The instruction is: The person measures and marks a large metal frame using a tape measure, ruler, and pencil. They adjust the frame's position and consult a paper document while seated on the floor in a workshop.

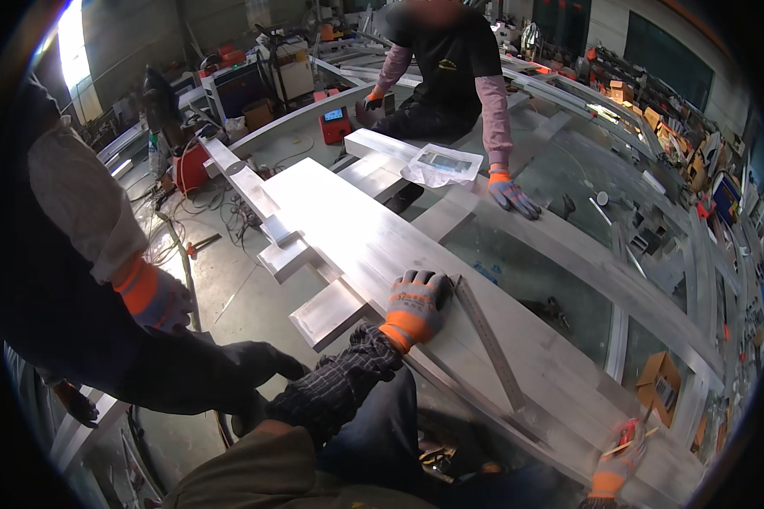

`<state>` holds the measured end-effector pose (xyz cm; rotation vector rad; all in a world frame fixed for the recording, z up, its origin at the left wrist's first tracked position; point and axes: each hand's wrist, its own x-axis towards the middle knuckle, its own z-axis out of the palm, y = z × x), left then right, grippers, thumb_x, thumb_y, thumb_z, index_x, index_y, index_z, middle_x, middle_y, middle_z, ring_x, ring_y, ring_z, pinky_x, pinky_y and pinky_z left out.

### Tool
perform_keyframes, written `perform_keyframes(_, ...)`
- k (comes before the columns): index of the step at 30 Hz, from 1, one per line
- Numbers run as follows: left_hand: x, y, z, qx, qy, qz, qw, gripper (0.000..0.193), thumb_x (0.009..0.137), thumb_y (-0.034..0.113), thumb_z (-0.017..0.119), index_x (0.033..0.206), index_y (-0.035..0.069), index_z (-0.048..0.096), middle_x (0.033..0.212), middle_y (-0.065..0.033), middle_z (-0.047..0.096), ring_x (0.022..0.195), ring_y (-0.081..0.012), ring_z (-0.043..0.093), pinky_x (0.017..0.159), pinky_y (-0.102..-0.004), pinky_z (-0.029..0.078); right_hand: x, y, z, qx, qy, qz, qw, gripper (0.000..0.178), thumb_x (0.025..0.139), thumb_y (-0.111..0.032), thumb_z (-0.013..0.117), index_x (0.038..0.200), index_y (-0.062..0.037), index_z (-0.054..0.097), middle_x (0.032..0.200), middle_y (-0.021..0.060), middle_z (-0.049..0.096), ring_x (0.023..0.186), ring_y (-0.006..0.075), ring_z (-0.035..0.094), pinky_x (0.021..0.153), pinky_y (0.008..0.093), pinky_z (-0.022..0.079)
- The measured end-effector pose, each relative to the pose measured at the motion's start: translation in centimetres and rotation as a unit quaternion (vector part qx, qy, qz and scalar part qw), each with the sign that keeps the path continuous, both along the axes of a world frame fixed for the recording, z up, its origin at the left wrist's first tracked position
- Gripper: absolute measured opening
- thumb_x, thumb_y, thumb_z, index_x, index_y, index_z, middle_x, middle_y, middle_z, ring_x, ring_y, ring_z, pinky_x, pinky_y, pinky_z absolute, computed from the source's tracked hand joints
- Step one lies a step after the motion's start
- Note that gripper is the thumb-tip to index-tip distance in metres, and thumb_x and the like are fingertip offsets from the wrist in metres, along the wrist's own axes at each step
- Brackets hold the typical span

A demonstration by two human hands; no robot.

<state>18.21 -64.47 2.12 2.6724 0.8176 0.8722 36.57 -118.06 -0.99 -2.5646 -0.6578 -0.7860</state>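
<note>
My left hand [416, 307], in a grey and orange glove, rests on a wide silver metal beam [339, 216]. Its fingers are curled at the upper end of a steel ruler [490, 343], which lies slantwise across the beam. Whether a second leg of the ruler runs under the palm is hidden. At the lower right, my right hand [620, 469], gloved alike, is closed around a small red tool [626, 434] of unclear kind. A thin yellowish stick [641, 443] shows beside it. This hand lies against the beam's near right end.
Opposite, a seated person's gloved hand [514, 195] leans on the metal frame. Another person's gloved hand [154, 295] hangs at left. A plastic-wrapped packet [443, 165] lies on the crossing bars. Short tube ends [331, 314] jut from the beam. A cardboard box [658, 386] stands lower right.
</note>
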Motion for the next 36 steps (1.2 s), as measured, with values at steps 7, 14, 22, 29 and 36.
perform_keyframes(7,-0.4,0.4,0.2,-0.016,-0.009,-0.007,1.000,0.037,0.090,0.031,0.070,0.123,0.013,0.067,0.122,-0.0158,0.067,0.115,-0.0404,0.059,0.100,-0.0513,0.045,0.0,0.2,0.2,-0.026,0.064,-0.024,0.997,0.063,0.082,-0.001,0.069,0.142,-0.0052,0.053,0.142,0.0166,0.057,0.133,0.0393,0.054,0.115,0.0468,0.042)
perform_keyframes(14,3.6,7.5,5.1,-0.070,-0.079,-0.050,0.993,0.060,0.093,0.036,0.071,0.144,0.008,0.056,0.119,-0.0189,0.070,0.110,-0.0392,0.066,0.098,-0.0462,0.052,-0.9,-0.2,0.6,0.003,0.012,0.020,1.000,0.044,0.097,-0.012,0.067,0.136,0.0026,0.054,0.134,0.0214,0.060,0.125,0.0406,0.057,0.110,0.0490,0.045)
perform_keyframes(22,15.2,23.4,5.4,-0.180,0.090,0.056,0.978,0.079,0.095,0.034,0.054,0.164,0.004,0.026,0.145,-0.0294,0.058,0.135,-0.0418,0.057,0.115,-0.0439,0.043,-1.4,0.8,0.8,0.070,0.047,0.037,0.996,0.044,0.100,-0.020,0.065,0.136,0.0042,0.053,0.131,0.0240,0.059,0.121,0.0450,0.056,0.105,0.0516,0.046)
perform_keyframes(29,19.8,28.1,5.5,-0.065,0.160,0.135,0.976,0.049,0.100,0.040,0.054,0.144,0.021,0.061,0.149,-0.0136,0.056,0.141,-0.0347,0.048,0.112,-0.0480,0.043,-0.7,-1.1,1.0,0.006,0.073,0.057,0.996,0.049,0.111,-0.033,0.050,0.141,0.0063,0.051,0.141,0.0211,0.060,0.119,0.0343,0.066,0.103,0.0430,0.056)
perform_keyframes(36,21.1,29.0,3.5,-0.064,0.208,0.102,0.971,0.059,0.090,0.042,0.061,0.146,0.022,0.059,0.152,-0.0157,0.053,0.143,-0.0376,0.046,0.117,-0.0472,0.037,-1.4,-0.1,2.1,-0.004,0.110,0.033,0.993,0.045,0.107,-0.017,0.060,0.142,0.0078,0.047,0.140,0.0209,0.059,0.127,0.0316,0.063,0.106,0.0409,0.055)
